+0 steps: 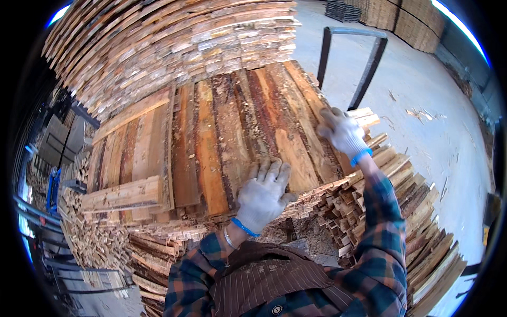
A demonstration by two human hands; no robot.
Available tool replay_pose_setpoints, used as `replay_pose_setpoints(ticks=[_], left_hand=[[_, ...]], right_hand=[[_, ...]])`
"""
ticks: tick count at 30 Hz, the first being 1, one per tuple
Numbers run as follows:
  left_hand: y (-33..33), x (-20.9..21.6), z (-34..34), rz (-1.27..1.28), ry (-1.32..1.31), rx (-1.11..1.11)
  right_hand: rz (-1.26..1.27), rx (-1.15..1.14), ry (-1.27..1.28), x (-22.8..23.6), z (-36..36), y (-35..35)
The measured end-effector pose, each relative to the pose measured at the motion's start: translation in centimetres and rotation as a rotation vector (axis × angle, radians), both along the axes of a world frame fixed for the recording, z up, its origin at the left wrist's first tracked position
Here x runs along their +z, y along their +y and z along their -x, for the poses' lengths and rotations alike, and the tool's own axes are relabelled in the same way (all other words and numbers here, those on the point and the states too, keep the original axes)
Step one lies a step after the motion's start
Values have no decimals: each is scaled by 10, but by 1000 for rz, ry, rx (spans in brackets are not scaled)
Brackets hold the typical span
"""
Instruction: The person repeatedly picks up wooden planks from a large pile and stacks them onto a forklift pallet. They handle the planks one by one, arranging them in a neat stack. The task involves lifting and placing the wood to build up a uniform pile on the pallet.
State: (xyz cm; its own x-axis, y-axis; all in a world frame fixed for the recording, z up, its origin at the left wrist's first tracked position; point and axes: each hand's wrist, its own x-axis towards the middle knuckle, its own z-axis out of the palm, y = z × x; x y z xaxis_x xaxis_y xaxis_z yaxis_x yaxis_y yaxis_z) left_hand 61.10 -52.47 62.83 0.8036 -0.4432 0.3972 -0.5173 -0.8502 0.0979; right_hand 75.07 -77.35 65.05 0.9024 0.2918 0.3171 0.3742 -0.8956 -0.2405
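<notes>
Rough wooden boards (228, 142) lie side by side in a layer on the stack in front of me, their surfaces strewn with wood chips and bark. My left hand (262, 194), in a whitish work glove with a blue cuff, rests on the near ends of the middle boards, fingers spread. At the right side, my right hand (342, 132), gloved the same way, has its fingers bent over the edge of the outermost wooden board (311, 95). Its fingertips are partly hidden against the wood.
Behind the layer rises a tall stack of boards (174, 42). A pallet-like panel of narrow boards (132, 153) lies at left. Loose slats (391, 179) are piled at lower right. A dark metal frame (354, 33) stands beyond my right hand on the concrete floor (422, 95).
</notes>
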Motion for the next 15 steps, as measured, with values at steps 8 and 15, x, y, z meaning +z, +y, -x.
replay_pose_setpoints(ticks=[8,15], left_hand=[[26,11,34,220,-97,32],[49,-18,56,638,-25,-151]], right_hand=[[321,263,-88,-8,118,51],[286,290,-100,-26,118,52]])
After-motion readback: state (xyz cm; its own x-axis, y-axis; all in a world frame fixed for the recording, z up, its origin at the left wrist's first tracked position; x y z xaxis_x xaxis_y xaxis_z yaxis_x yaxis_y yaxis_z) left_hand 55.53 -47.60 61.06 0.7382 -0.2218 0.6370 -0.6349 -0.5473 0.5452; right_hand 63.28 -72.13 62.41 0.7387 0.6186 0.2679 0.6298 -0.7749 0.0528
